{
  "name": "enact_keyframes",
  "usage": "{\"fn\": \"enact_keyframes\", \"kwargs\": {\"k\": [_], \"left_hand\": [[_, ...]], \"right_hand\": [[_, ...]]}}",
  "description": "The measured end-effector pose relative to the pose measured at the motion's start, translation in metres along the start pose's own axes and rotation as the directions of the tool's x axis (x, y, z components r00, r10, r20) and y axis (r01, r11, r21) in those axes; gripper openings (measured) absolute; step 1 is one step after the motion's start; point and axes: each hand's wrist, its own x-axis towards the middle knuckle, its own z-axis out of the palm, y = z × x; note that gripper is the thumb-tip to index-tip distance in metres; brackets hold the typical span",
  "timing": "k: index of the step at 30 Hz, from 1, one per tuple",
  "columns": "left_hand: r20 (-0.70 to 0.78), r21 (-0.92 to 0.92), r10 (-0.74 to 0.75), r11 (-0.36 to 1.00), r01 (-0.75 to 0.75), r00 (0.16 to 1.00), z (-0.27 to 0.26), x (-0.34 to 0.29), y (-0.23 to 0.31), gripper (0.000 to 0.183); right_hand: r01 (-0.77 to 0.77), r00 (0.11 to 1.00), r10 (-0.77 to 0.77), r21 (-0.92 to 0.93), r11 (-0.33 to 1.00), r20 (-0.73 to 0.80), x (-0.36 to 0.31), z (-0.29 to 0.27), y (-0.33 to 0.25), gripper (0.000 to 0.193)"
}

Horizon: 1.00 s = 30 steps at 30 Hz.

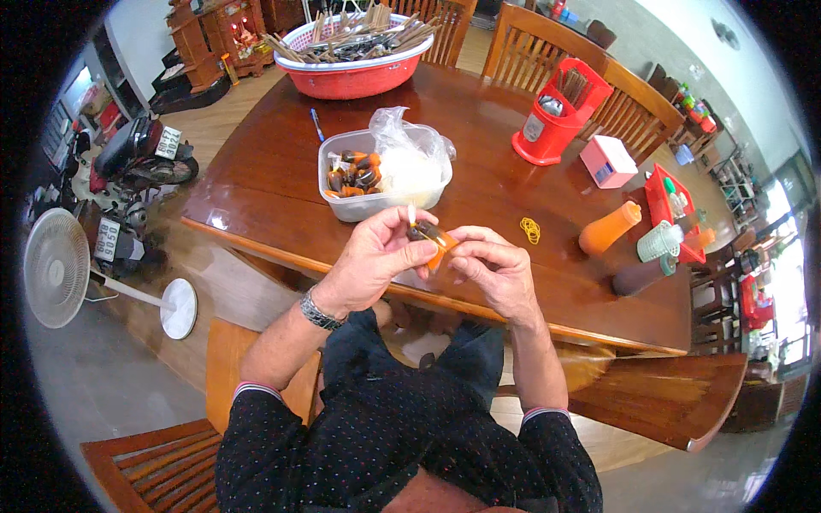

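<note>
Above the table's near edge, a small plastic sauce bag with dark and orange contents is held between both hands. My left hand is closed on its left end, thumb in front. At its right end, the thumb and fingers of my right hand pinch together; they partly hide what they grip. Just beyond stands a clear plastic tub. Several similar orange and dark bags are heaped in its left side. A clear plastic bag with whitish contents fills the right. Yellow rubber bands lie right of my hands.
A red basin of chopsticks and cutlery stands at the far left, with a blue pen nearer. Rightward are a red utensil holder, a pink box, an orange squeeze bottle, a dark bottle and a green basket.
</note>
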Motion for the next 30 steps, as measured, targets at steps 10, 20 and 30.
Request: {"fn": "enact_keyframes", "kwargs": {"k": [10,20,30], "left_hand": [[-0.205,0.871,0.380,0.491,-0.009,0.902,-0.111,0.060,0.077,0.049],[-0.006,0.988,0.367,-0.143,0.062,0.930,-0.104,0.067,0.062,0.045],[-0.016,0.997,0.457,-0.060,0.049,0.889,-0.059,0.104,0.033,0.059]], "right_hand": [[-0.363,0.858,0.294,-0.091,0.928,-0.421,-0.034,-0.037,0.066,0.018],[-0.358,0.836,0.314,-0.015,0.934,-0.450,-0.053,-0.039,0.089,0.025],[0.063,0.952,-0.175,-0.397,0.915,-0.251,0.093,-0.019,0.007,0.019]]}}
